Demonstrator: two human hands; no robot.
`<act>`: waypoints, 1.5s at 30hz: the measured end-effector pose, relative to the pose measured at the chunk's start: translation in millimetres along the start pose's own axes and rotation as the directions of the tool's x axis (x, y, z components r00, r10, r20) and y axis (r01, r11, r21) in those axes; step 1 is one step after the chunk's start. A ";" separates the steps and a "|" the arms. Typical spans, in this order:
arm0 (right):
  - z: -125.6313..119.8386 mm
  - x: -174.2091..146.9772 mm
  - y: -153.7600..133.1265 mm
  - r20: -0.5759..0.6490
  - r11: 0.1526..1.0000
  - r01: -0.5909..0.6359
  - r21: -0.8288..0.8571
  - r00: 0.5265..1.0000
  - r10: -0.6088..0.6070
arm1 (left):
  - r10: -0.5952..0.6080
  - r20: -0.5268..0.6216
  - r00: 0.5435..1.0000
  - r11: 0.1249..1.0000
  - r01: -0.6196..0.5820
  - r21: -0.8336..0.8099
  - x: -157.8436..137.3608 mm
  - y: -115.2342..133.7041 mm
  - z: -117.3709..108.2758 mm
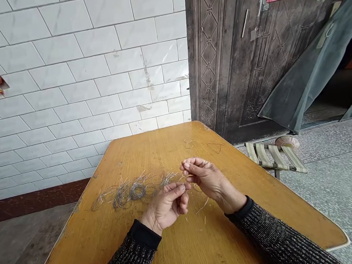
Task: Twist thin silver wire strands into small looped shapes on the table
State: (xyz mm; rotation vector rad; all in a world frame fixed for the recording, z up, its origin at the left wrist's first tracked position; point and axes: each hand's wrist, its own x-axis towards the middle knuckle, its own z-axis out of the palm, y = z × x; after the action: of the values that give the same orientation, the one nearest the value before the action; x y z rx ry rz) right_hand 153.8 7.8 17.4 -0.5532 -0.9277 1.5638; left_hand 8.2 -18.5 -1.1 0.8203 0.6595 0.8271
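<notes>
My left hand (169, 203) and my right hand (205, 178) meet above the middle of the table, both with thumb pressed to fingertips. Between them runs a thin, pale wire (203, 205), pinched by each hand, with a loose end hanging below the right hand. Just beyond my left hand lie several coils of thin wire (137, 189), silvery grey, their ends sticking up. The stretch of wire inside the fingers is mostly hidden.
The wooden table (224, 243) has rounded corners and touches a white tiled wall (74, 75). A few loose wire bits (215, 147) lie toward its far end. A strap-seat folding stool (274, 155) stands at the right, before a dark door (218, 53) and a grey curtain (316, 68).
</notes>
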 end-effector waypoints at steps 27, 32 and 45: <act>-0.9 0.1 -10.4 0.115 0.977 -0.003 0.213 0.993 -0.022 | 0.012 0.129 0.992 1.000 -0.010 -0.013 -5.5 -4.0 10.4; -0.6 0.1 -6.7 0.127 0.983 0.007 0.182 0.991 -0.030 | -0.025 0.070 0.997 0.999 0.021 0.046 -3.0 -7.1 8.1; -0.6 1.6 -12.8 0.083 0.976 0.016 0.219 0.996 -0.035 | -0.128 0.058 0.990 0.991 0.126 0.037 0.5 -15.4 7.7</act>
State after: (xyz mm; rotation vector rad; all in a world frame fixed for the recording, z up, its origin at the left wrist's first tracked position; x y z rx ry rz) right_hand 161.5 9.6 27.6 -0.3189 -0.8106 1.6523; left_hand 20.1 -27.4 -10.0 0.8210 0.6666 0.6750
